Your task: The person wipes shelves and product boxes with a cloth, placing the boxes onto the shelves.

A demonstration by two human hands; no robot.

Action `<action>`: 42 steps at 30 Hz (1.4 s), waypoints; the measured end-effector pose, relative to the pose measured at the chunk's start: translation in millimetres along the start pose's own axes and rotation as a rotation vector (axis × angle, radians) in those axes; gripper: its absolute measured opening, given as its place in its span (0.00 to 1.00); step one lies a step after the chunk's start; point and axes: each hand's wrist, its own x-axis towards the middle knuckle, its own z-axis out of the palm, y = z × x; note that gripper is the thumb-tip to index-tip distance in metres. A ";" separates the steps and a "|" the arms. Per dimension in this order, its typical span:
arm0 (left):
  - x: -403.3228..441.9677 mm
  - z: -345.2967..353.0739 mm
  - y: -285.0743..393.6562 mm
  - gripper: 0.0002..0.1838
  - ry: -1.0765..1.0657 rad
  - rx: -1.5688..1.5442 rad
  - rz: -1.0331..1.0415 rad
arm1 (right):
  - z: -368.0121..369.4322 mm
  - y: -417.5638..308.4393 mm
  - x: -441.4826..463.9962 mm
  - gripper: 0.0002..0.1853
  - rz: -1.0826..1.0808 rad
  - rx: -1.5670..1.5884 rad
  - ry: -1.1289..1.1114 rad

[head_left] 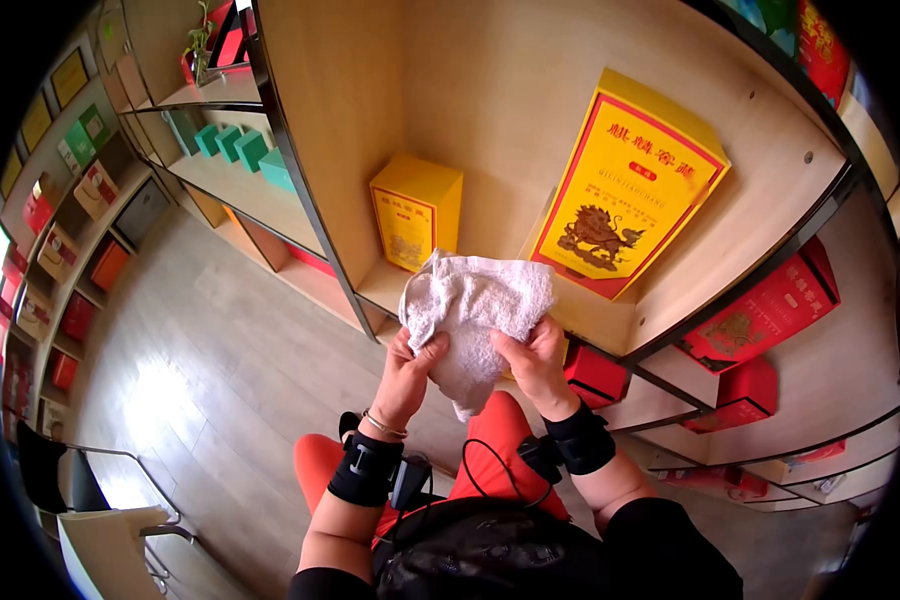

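Observation:
A pale pinkish-white cloth [480, 305], crumpled and partly folded, is held up in front of me between both hands. My left hand [407, 372] pinches its lower left side, thumb on top. On the right side, my right hand [536, 362] grips it the same way, its fingers hidden behind the fabric. Beyond the cloth, a small yellow box [417, 207] stands on the wooden shelf [500, 120]; the cloth overlaps its lower edge in view. A large yellow box [630, 190] with a red border and a dark lion-like figure leans in the same compartment, right of the cloth.
Red boxes [770, 310] fill lower shelves at the right. Small teal boxes [228, 144] sit on a shelf at the left, near a plant [200, 50]. A chair [65, 465] stands at the lower left. Black metal uprights [300, 150] edge the shelving. Cables [495, 465] hang by my wrists.

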 end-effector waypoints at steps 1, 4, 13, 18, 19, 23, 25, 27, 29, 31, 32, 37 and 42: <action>1.1 3.1 2.1 0.16 -0.022 -0.001 0.002 | -4.8 -6.4 3.1 0.09 -0.002 -0.016 -0.023; 1.2 6.3 9.1 0.18 -0.170 -0.026 -0.007 | -7.9 -34.0 8.0 0.10 -0.035 -0.039 -0.061; -16.3 8.0 22.4 0.15 -0.046 -0.209 0.009 | 3.2 -46.4 -16.8 0.19 0.205 0.255 -0.027; -42.2 -38.4 32.2 0.17 0.058 -0.223 -0.027 | 37.5 -9.8 -54.6 0.31 0.794 0.260 -0.359; -50.3 -45.0 37.6 0.18 0.080 -0.216 -0.031 | 49.0 -8.1 -56.7 0.31 0.865 0.288 -0.417; -75.5 -69.0 64.5 0.21 0.167 -0.137 -0.022 | 89.5 15.6 -48.0 0.26 0.833 0.385 -0.439; -79.6 -87.7 76.7 0.21 0.177 -0.037 -0.034 | 112.1 4.6 -42.9 0.17 0.690 0.321 -0.302; -83.8 -99.6 88.9 0.20 0.144 0.044 -0.042 | 122.8 16.9 -32.3 0.12 0.567 0.338 -0.281; -77.3 -108.0 92.1 0.19 0.206 0.053 -0.038 | 136.9 11.5 -27.7 0.10 0.366 0.158 -0.233; -67.7 -116.5 88.6 0.20 0.272 0.051 -0.094 | 143.9 9.7 -25.2 0.10 0.225 -0.022 -0.218; -63.4 -117.3 87.7 0.20 0.279 0.003 -0.096 | 147.3 5.7 -25.0 0.10 0.197 -0.095 -0.162; -43.9 -104.9 70.3 0.21 0.308 -0.243 -0.220 | 142.0 -11.1 -27.9 0.12 0.000 -0.585 0.076; -37.5 -115.1 6.4 0.19 0.281 -0.253 -0.412 | 91.7 74.7 -37.7 0.17 -0.009 -0.610 0.274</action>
